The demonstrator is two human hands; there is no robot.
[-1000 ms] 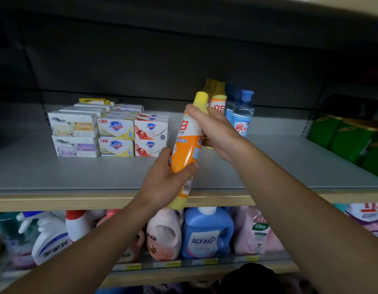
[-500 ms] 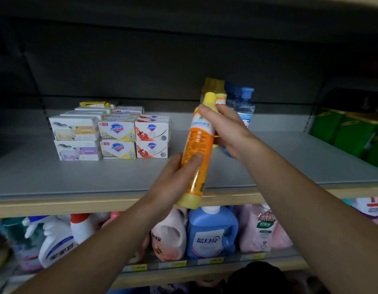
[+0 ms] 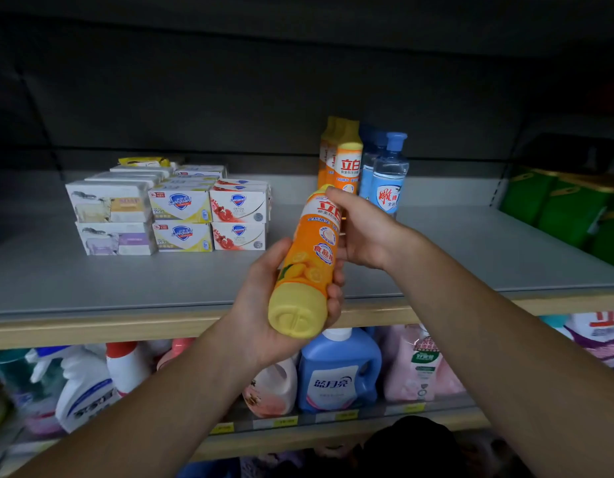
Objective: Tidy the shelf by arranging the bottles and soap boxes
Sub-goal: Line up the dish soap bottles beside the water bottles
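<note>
Orange and yellow, the bottle (image 3: 310,263) is held tilted in front of the shelf (image 3: 471,250), its yellow base turned toward the camera and its top leaning away toward the back. The lower part is gripped by the left hand (image 3: 264,305), whose fingers (image 3: 335,298) are curled round the far side and largely hidden behind the bottle. The upper part is gripped by the right hand (image 3: 367,229), and the cap is almost wholly covered by it. Behind this hand a row of orange bottles (image 3: 343,157) is seen standing at the back of the shelf, with a row of clear blue bottles (image 3: 388,170) just beside it on the right; their lower parts are hidden, and how many stand in each row cannot be told. To the left, well apart from them, soap boxes (image 3: 181,215) are stacked two high in three columns; the rows behind the front are hard to make out. Open grey board is left between the boxes and the bottles and along the front edge. Green packs (image 3: 567,208) are cut off at the right edge. On the lower shelf, detergent jugs (image 3: 338,370) are partly hidden behind the forearms.
</note>
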